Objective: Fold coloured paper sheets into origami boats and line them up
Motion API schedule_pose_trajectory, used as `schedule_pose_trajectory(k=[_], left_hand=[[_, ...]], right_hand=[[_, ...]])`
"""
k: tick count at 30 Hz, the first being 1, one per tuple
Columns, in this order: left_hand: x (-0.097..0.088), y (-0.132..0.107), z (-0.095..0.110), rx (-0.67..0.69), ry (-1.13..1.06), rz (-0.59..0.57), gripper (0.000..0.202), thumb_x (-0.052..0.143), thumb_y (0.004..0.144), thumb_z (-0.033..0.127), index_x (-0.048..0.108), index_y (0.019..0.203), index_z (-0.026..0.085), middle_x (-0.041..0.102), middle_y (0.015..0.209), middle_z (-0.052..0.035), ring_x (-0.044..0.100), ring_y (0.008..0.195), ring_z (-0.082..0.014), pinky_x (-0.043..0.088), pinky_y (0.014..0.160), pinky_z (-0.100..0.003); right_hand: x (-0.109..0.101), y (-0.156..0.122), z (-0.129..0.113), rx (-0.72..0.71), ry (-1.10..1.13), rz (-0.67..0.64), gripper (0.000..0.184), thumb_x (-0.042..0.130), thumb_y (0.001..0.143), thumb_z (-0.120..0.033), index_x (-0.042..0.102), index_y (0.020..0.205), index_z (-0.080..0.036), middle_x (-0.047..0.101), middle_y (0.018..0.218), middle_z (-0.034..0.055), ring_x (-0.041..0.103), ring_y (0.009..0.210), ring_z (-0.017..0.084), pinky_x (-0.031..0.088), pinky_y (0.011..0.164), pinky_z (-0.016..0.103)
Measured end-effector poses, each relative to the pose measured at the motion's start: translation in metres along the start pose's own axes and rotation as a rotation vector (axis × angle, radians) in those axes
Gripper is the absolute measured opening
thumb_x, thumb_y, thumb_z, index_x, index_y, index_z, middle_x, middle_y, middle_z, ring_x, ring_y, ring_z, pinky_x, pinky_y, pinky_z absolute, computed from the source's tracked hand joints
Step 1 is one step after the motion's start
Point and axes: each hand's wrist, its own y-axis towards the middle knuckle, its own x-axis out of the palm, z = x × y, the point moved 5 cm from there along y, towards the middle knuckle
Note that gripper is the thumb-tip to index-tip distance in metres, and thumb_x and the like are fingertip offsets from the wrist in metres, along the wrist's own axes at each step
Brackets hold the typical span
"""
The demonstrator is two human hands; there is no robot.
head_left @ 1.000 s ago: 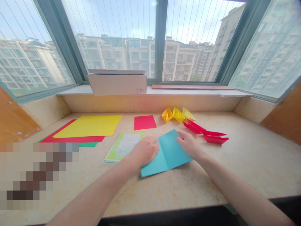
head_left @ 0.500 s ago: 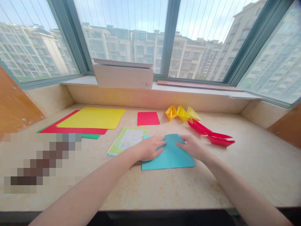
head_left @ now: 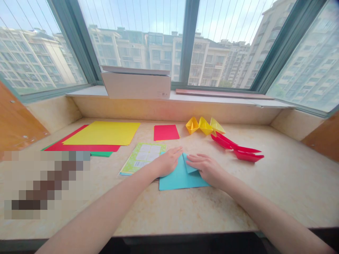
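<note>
A blue sheet of paper (head_left: 180, 181) lies on the stone-look counter in front of me, its right top corner folded in toward the middle. My left hand (head_left: 169, 162) rests flat on the sheet's left part, fingers stretched out. On the folded flap (head_left: 190, 167) lies my right hand (head_left: 206, 167), its fingers extended and pressing the paper down. Partly under my left forearm is a green-and-white paper packet (head_left: 144, 153). Some of the sheet's left and right edges are hidden beneath my hands.
Large yellow (head_left: 103, 133), red and green sheets are stacked at the left. Small red squares (head_left: 166, 132) lie at the back, beside several folded yellow boats (head_left: 204, 126) and red folded boats (head_left: 249, 155). A white box (head_left: 136, 84) stands on the sill; a blurred patch covers the left front.
The right top corner of the blue paper has been folded inward. My right hand has moved left and down onto the flap; my left hand has shifted slightly left, its fingers now pointing away.
</note>
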Motion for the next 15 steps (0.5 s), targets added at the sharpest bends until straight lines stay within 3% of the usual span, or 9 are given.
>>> schedule_pose_trajectory(k=[9,15], left_hand=[[0.011,0.004,-0.002,0.051,0.149,-0.005,0.052,0.04,0.089,0.006,0.05,0.14,0.009,0.042,0.154,-0.0159,0.031,0.147,-0.0262,0.033,0.119,-0.044],[0.007,0.003,0.013,0.154,0.178,0.011,0.044,0.038,0.095,0.011,0.056,0.135,0.012,0.056,0.144,-0.0149,0.048,0.137,-0.0224,0.04,0.114,-0.037]], right_hand=[[0.002,0.0,-0.002,-0.014,-0.053,-0.043,0.05,0.04,0.084,0.0,0.07,0.121,-0.017,0.062,0.138,0.0113,0.061,0.125,0.025,0.042,0.111,0.049],[0.0,0.001,-0.007,0.005,-0.079,-0.068,0.048,0.041,0.086,-0.001,0.068,0.123,-0.015,0.062,0.137,0.0133,0.062,0.123,0.024,0.041,0.111,0.049]])
